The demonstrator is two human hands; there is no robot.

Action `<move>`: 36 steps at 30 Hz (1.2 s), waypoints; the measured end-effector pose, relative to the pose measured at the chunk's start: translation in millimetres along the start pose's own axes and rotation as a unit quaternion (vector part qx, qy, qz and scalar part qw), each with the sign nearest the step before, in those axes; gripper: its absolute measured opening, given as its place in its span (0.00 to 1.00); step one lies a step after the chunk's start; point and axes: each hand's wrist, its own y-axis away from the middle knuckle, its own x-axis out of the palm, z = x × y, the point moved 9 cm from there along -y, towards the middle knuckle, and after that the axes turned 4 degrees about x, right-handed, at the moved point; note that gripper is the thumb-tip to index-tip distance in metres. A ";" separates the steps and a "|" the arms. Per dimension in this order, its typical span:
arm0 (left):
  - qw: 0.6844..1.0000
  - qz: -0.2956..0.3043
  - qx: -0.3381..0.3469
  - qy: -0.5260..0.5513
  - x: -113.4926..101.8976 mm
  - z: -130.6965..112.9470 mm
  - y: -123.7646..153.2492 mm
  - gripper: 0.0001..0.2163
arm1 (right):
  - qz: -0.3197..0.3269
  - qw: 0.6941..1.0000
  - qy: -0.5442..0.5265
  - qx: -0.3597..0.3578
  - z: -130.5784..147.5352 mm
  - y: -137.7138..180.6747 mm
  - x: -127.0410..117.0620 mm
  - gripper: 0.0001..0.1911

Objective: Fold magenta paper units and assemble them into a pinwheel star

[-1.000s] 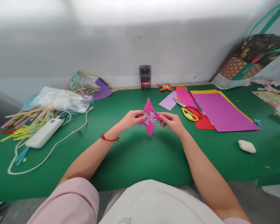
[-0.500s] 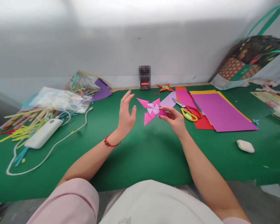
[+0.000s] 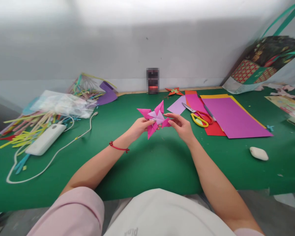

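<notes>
A folded paper star (image 3: 158,116), with pink points and a pale lilac middle, is held above the green table between both hands. My left hand (image 3: 139,128) is closed on its lower left side, the thumb lying on top and the other fingers partly hidden underneath. At the right point of the star, my right hand (image 3: 181,126) pinches the paper between thumb and fingers. Behind the star lies a lilac paper sheet (image 3: 176,105). Scissors (image 3: 199,119) with yellow and red handles rest to the right of my right hand.
Purple paper (image 3: 233,116) and other coloured sheets lie at right, with a pen (image 3: 209,112) on them. An orange star (image 3: 174,91) and a phone (image 3: 152,81) are at the back. Paper strips, a power bank (image 3: 46,139) and its cable (image 3: 61,151) occupy the left. A white case (image 3: 259,153) sits at right.
My left hand, open and apart from the star before, has come right and taken hold of its left side. The star has shifted slightly left and turned a little; my right hand still holds it.
</notes>
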 end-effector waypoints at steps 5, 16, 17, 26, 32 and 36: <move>0.998 -0.018 0.007 -0.053 1.5 -3.7 1.8 0.11 | 0.019 0.999 0.039 -0.024 -2.7 -0.1 3.5 0.10; 0.991 -0.108 0.031 -0.072 -9.6 -3.5 4.2 0.08 | 0.080 0.989 0.101 -0.071 0.2 4.0 20.1 0.07; 0.991 -0.117 0.031 -0.065 -10.5 -3.7 4.5 0.07 | 0.083 0.987 0.109 -0.081 2.1 4.9 21.4 0.07; 0.986 -0.155 0.055 0.030 -9.8 12.8 2.3 0.07 | 0.016 0.992 0.104 -0.073 3.8 8.2 21.8 0.11; 0.975 -0.170 0.082 0.115 -5.1 19.3 3.5 0.12 | -0.034 0.994 0.097 -0.034 -8.9 7.9 17.1 0.11; 0.970 -0.175 0.095 0.136 -1.0 15.2 7.0 0.14 | -0.063 0.993 0.096 -0.030 -13.9 8.5 14.3 0.11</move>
